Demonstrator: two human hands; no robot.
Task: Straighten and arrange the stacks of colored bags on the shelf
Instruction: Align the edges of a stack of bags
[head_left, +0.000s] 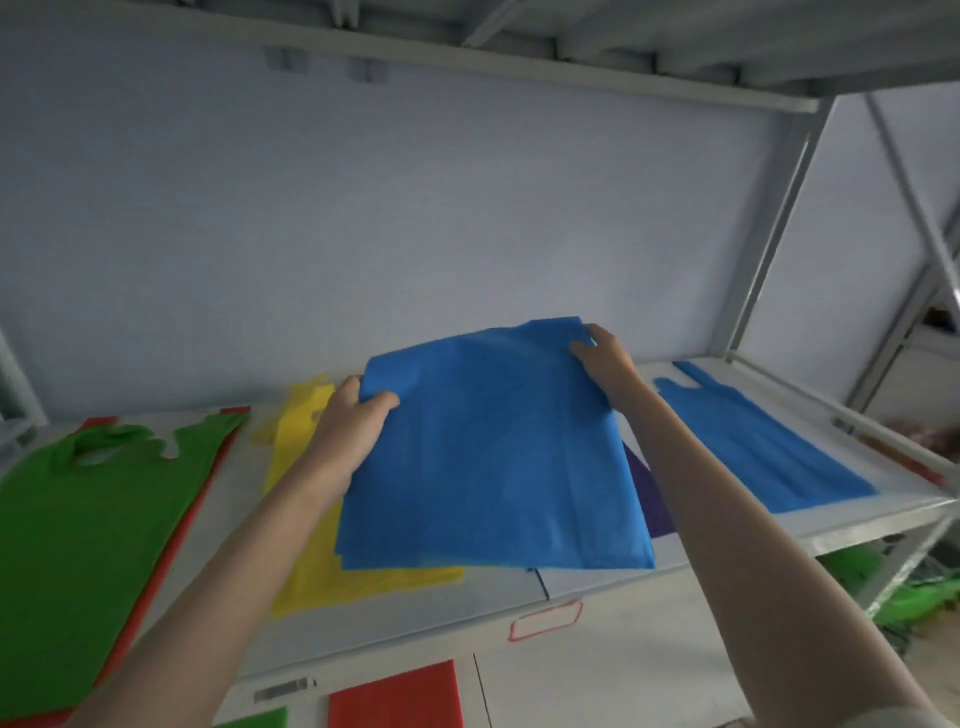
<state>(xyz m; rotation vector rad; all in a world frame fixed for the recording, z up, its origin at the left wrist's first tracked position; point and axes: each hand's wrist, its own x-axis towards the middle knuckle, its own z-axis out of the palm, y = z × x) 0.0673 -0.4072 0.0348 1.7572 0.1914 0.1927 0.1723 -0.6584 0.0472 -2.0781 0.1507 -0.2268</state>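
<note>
A folded stack of blue bags (493, 457) is held up over the middle of the white shelf (857, 512). My left hand (353, 431) grips its far left corner, thumb on top. My right hand (605, 358) grips the far right corner. Under the stack lie yellow bags (306, 561) and a purple bag (647, 493), both partly hidden. A second pile of blue bags (753, 441) lies flat to the right. At the left a green pile (88, 519) sits on red bags (171, 551).
The shelf's grey metal posts (769, 223) and braces rise at the right, with an upper shelf overhead. A lower level holds a red bag (397, 696) and a green one (260, 719). More green bags (919, 597) lie below at the right.
</note>
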